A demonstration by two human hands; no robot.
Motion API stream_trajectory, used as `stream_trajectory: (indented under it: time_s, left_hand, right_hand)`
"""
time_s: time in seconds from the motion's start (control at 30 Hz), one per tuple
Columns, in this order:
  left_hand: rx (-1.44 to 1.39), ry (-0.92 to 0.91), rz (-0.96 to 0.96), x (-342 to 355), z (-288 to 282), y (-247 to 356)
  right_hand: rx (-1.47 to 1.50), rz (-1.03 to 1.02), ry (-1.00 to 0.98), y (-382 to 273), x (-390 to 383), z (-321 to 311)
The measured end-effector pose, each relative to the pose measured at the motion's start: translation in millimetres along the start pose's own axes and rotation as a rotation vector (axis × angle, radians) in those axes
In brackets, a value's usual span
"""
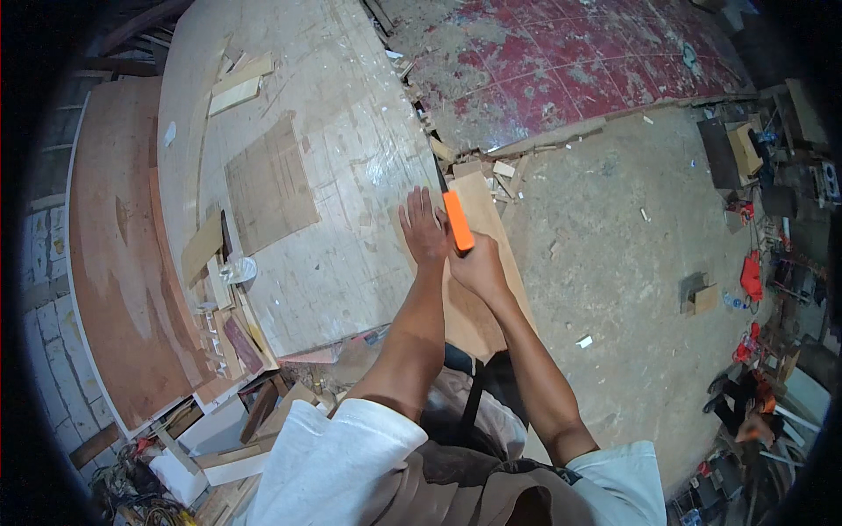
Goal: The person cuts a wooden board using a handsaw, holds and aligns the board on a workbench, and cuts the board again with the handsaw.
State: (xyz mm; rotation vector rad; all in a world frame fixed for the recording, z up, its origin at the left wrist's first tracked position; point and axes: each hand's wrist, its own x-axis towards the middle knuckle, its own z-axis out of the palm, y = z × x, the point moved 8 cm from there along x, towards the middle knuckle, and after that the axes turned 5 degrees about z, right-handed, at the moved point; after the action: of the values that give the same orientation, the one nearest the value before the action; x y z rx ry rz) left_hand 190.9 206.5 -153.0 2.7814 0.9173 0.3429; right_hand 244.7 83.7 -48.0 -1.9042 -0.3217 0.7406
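My right hand (480,266) is wrapped round the orange handle (458,221) of what looks like a handsaw. Its thin dark blade points away from me and shows only as a narrow strip beyond the handle. Just left of it, my left hand (424,230) lies flat with its fingers stretched forward at the edge of the pale worktable (351,254). A light brown wooden board (478,203) sits under and beside my hands, jutting past the table's right edge towards my body. Where the blade meets the board is hidden by my hands.
On the table lie a thin brown sheet (274,186), wood strips (235,95) and a clear plastic cup (239,270). A long reddish-brown panel (123,254) stretches along the left. Wood scraps (504,169) lie near the board's far end. Tools and clutter line the right side.
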Motion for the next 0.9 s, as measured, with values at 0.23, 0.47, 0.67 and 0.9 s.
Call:
stream_trajectory:
  time_s: [0.23,0.47,0.67,0.9]
  left_hand:
    - [-0.005,0.007,-0.03,-5.1,-3.8,1.9]
    - [0.006,-0.003,0.011,-14.6,2.7,3.4]
    - [0.038,-0.044,0.008,-2.1,2.7,3.4]
    - [0.033,-0.058,-0.007,-7.0,4.0,0.2]
  right_hand:
    - [0.039,0.122,-0.082,-50.1,-100.6,-48.4]
    - [0.039,0.064,-0.004,-8.3,-43.6,-15.8]
    - [0.007,-0.055,0.019,-3.4,-13.6,-11.4]
    - [0.022,0.144,-0.148,-62.8,-64.4,-30.8]
